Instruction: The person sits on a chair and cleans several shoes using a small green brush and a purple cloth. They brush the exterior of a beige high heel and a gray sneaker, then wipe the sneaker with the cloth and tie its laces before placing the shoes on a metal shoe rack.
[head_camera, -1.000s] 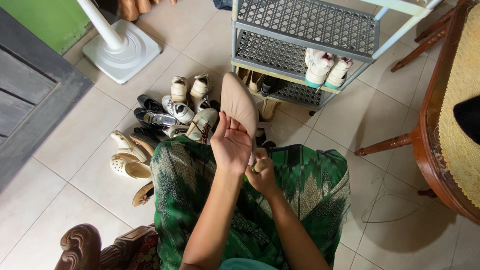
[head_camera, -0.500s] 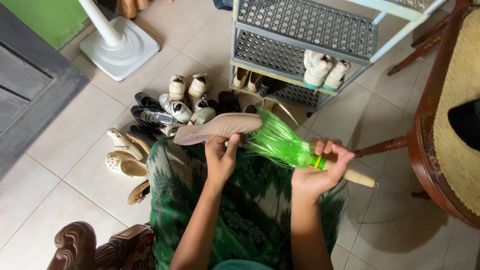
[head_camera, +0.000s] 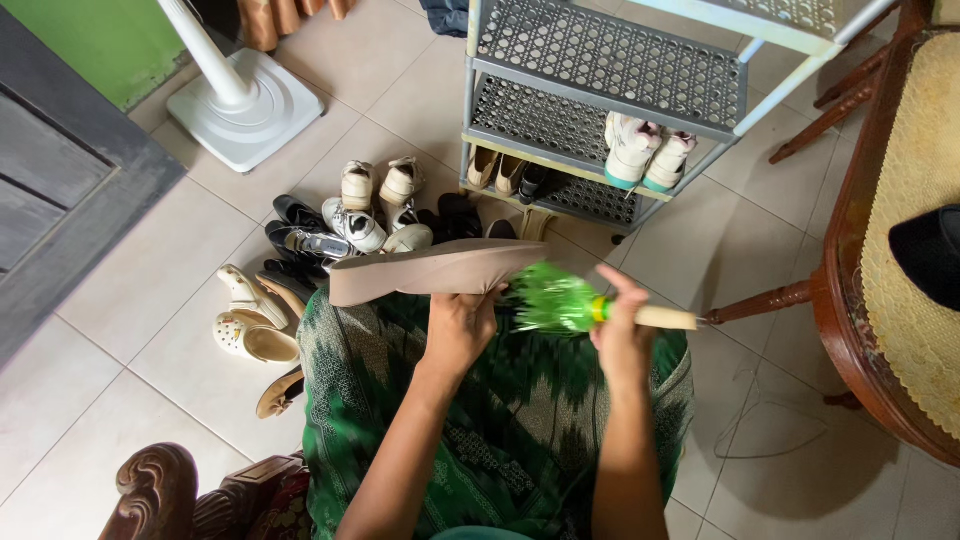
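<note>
My left hand (head_camera: 460, 327) grips a beige flat shoe (head_camera: 430, 271) from below, holding it level with its sole turned up over my green patterned skirt (head_camera: 500, 420). A small duster (head_camera: 560, 302) with green plastic bristles and a pale wooden handle is in my right hand (head_camera: 620, 335). Its bristles meet the shoe's right end.
A pile of shoes (head_camera: 320, 240) lies on the tiled floor ahead. Behind it stands a grey perforated shoe rack (head_camera: 610, 70) with white sneakers (head_camera: 648, 152) on a shelf. A white fan base (head_camera: 240, 105) is at far left, a wooden chair (head_camera: 880, 260) at right.
The shoe went from upright to lying level, sole up. My right hand brought the green duster out from under it and now holds the bristles against the shoe's end.
</note>
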